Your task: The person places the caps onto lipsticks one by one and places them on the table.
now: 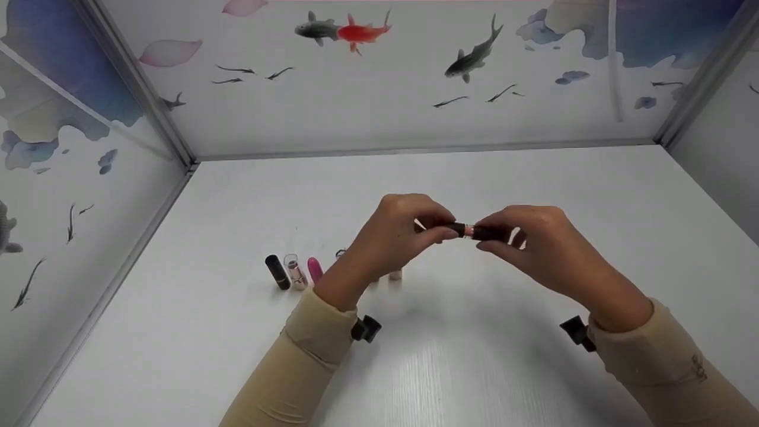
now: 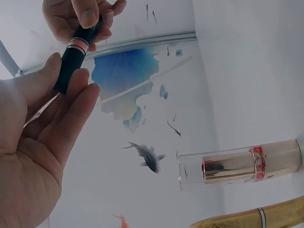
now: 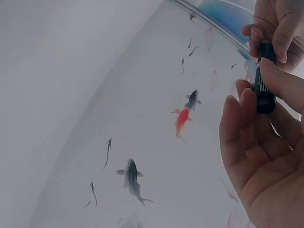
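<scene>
A dark lipstick tube (image 1: 469,231) with a rose-gold band lies level between both hands, above the white table. One end is pinched by the thumb and fingers of my left hand (image 1: 409,222). My right hand (image 1: 536,243) grips the other end between thumb and fingertips. In the left wrist view the band of the lipstick tube (image 2: 78,45) shows between the two dark parts, with the left hand (image 2: 42,128) on the lower one. Pale print marks the tube (image 3: 264,90) in the right wrist view, where the right hand (image 3: 270,156) holds it.
Left of the hands stand a black tube (image 1: 277,273), a clear-capped lipstick (image 1: 296,274) and a pink one (image 1: 315,269); others are partly hidden by the left arm. A gold tube (image 2: 247,218) shows in the left wrist view. Fish-patterned panels (image 1: 385,89) wall the table.
</scene>
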`<state>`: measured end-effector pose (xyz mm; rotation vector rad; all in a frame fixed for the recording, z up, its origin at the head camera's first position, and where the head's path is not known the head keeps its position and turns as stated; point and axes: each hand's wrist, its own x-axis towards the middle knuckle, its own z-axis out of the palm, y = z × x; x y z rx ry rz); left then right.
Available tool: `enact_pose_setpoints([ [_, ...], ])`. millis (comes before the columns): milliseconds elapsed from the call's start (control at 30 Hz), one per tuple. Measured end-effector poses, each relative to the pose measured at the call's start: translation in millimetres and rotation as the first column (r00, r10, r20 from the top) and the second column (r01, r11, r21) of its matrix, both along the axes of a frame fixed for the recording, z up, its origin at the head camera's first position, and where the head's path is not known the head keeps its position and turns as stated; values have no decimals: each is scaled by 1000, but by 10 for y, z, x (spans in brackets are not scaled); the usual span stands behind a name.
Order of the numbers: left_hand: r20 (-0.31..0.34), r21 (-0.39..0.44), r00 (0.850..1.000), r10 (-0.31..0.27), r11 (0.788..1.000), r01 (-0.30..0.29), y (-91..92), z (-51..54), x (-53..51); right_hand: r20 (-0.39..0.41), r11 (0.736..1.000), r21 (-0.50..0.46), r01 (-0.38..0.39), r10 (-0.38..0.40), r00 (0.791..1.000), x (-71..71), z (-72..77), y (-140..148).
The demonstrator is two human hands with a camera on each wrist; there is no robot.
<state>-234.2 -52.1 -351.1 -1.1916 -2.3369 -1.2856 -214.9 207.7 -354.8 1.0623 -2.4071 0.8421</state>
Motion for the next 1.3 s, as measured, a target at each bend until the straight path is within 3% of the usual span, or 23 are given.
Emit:
enact_pose_setpoints([
  [300, 102, -44, 994, 42, 998, -37, -20, 8, -1, -44, 999, -36, 25, -27, 999, -5, 17, 0],
  [867, -53, -7, 999, -9, 1000, 9, 17, 20, 13, -63, 998, -64, -17, 13, 998, 37, 5, -18],
  [1300, -137, -53, 990, -30, 998, 23, 22, 5, 20, 21, 1000, -6, 5, -5, 1000, 49, 8, -40],
])
